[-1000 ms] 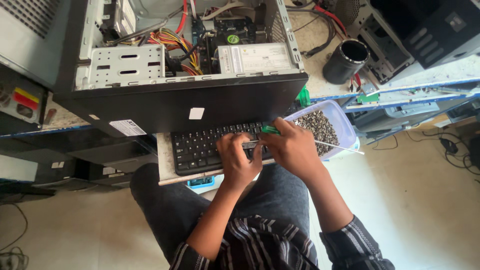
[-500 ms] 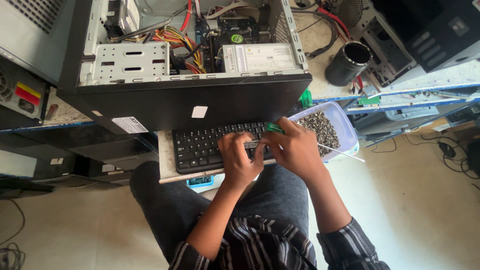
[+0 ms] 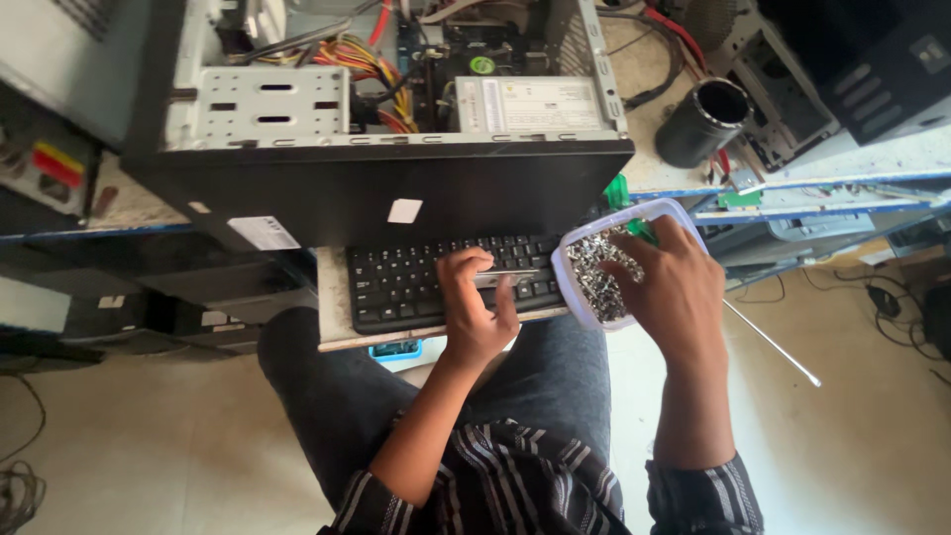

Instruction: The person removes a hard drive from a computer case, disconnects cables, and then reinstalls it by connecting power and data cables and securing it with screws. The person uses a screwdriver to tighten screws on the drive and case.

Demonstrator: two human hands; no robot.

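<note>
Two changes stand out against the earlier frames. Largest first: the open computer case (image 3: pixel 376 119) fills the upper frame on the worktop (image 3: pixel 644 173) as before, black keyboard (image 3: pixel 436 282) below it. The tub of screws (image 3: pixel 599 267), right of centre, now has the right hand (image 3: pixel 669 292) spread over it, fingers dipping in (nothing visibly pinched); earlier that hand gripped its near edge. The left hand (image 3: pixel 475 312) has shifted too, now clasping a small silver bar (image 3: pixel 507 277) on the keys.
</note>
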